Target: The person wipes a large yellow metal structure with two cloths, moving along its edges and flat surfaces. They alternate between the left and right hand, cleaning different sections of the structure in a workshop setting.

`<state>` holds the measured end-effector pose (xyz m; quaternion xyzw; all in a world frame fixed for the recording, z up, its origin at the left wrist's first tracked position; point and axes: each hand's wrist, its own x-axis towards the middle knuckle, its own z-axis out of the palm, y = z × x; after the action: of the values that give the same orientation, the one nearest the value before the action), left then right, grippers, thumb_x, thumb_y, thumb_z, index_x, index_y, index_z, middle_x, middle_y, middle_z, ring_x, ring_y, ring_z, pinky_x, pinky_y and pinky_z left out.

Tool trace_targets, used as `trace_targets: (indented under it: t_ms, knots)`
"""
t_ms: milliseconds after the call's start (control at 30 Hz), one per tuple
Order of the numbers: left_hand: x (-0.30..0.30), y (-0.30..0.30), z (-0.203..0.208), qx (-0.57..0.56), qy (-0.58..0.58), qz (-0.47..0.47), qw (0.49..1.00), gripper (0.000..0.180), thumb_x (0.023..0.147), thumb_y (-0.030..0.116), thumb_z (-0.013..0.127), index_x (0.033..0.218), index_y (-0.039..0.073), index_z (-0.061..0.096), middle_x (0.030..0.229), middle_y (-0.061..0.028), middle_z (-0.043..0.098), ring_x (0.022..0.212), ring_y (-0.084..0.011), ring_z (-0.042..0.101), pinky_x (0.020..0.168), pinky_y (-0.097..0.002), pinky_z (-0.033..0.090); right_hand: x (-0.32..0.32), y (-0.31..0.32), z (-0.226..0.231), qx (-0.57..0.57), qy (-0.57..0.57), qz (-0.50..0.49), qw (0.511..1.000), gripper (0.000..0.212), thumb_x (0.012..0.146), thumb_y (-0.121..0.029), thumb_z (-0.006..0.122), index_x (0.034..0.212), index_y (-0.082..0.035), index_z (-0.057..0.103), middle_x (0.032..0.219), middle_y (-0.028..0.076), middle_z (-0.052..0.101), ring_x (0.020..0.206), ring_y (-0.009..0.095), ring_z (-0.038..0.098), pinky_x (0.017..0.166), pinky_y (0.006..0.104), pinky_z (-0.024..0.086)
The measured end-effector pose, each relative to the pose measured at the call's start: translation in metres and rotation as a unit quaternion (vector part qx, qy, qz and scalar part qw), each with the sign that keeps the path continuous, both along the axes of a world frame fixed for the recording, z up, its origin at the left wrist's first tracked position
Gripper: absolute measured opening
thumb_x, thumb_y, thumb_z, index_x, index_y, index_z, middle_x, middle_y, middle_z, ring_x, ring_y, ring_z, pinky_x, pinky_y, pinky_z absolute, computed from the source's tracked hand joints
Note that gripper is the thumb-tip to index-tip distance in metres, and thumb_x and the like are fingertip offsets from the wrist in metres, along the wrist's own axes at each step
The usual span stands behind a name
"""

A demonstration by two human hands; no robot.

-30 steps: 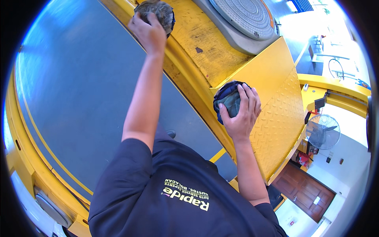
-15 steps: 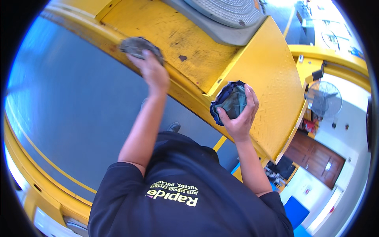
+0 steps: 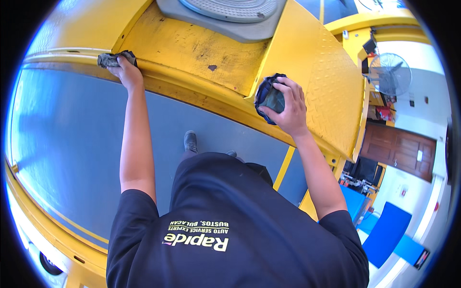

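My left hand [image 3: 128, 76] reaches far out, closed on a crumpled grey rag [image 3: 109, 60] that rests against the near edge of a yellow metal platform [image 3: 192, 57]. My right hand [image 3: 291, 106] curls around a bunched cloth [image 3: 272, 99], dark blue outside with a dull green middle. That cloth is over the platform's textured sloping plate [image 3: 326, 96]; whether it touches the metal I cannot tell. The platform's recessed part has dark scuffs and a chipped spot.
A round ridged turntable plate [image 3: 235, 7] on a grey base sits in the platform's recess. Below the platform is a blue-grey floor [image 3: 96, 129] with yellow lines. To the right are a standing fan [image 3: 390, 74], a brown wooden door [image 3: 401, 150] and blue panels [image 3: 388, 235].
My left hand has slid with the grey rag leftward along the platform's edge. My right hand keeps its cloth near the same part of the platform. The view has shifted.
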<state>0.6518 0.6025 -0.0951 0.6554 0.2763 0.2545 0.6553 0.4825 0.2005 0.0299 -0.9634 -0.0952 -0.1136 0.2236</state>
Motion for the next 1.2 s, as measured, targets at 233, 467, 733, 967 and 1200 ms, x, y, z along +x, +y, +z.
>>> trace_targets:
  t_ms: [233, 467, 733, 967, 1200]
  knots:
    - [-0.029, -0.009, 0.002, -0.089, -0.009, -0.066, 0.994, 0.075, 0.106, 0.038, 0.045, 0.157, -0.008, 0.016, 0.161, -0.0233, 0.029, 0.147, -0.0311, 0.034, 0.12, -0.0376, 0.026, -0.008, -0.01, 0.028, 0.771, 0.157, -0.12, 0.605, 0.047, 0.106, -0.037, 0.048, 0.139, -0.004, 0.055, 0.133, 0.012, 0.064, 0.124, 0.028, 0.06, 0.109, 0.0451, 0.047]
    - [-0.043, -0.047, -0.015, -0.09, -0.006, -0.091, 0.992, 0.095, 0.1, 0.044, 0.057, 0.153, -0.017, 0.008, 0.162, -0.0321, 0.017, 0.151, -0.0378, 0.022, 0.123, -0.0394, 0.018, -0.007, 0.022, 0.04, 0.788, 0.149, -0.154, 0.577, 0.051, 0.108, -0.037, 0.043, 0.147, -0.005, 0.046, 0.143, 0.015, 0.056, 0.129, 0.03, 0.056, 0.111, 0.0467, 0.044]
    - [-0.042, -0.058, 0.001, -0.046, 0.065, -0.09, 0.993, 0.113, 0.097, 0.053, 0.058, 0.148, -0.022, -0.009, 0.161, -0.0388, -0.007, 0.154, -0.0449, -0.006, 0.126, -0.0439, 0.001, 0.116, 0.075, 0.073, -0.121, -0.275, -0.052, 0.952, 0.031, 0.1, -0.03, 0.059, 0.113, -0.003, 0.066, 0.103, 0.013, 0.06, 0.112, 0.029, 0.057, 0.101, 0.0493, 0.043]
    - [-0.029, -0.039, -0.014, -0.076, 0.039, -0.083, 0.993, 0.109, 0.097, 0.053, 0.055, 0.149, -0.022, -0.005, 0.161, -0.0387, -0.002, 0.154, -0.0445, -0.004, 0.126, -0.044, 0.003, 0.137, 0.099, 0.013, -0.484, 0.268, -0.121, 0.824, 0.046, 0.099, -0.027, 0.046, 0.133, -0.001, 0.063, 0.15, 0.016, 0.051, 0.154, 0.03, 0.023, 0.12, 0.0643, 0.013]
    - [-0.026, -0.036, -0.014, -0.09, 0.053, -0.087, 0.991, 0.111, 0.095, 0.055, 0.056, 0.15, -0.021, -0.004, 0.162, -0.0379, -0.002, 0.154, -0.0445, -0.003, 0.126, -0.0444, 0.005, 0.167, 0.096, 0.032, -0.538, 0.293, -0.037, 0.79, 0.037, 0.091, -0.021, 0.049, 0.111, -0.003, 0.075, 0.127, 0.017, 0.068, 0.133, 0.032, 0.051, 0.108, 0.0541, 0.035]
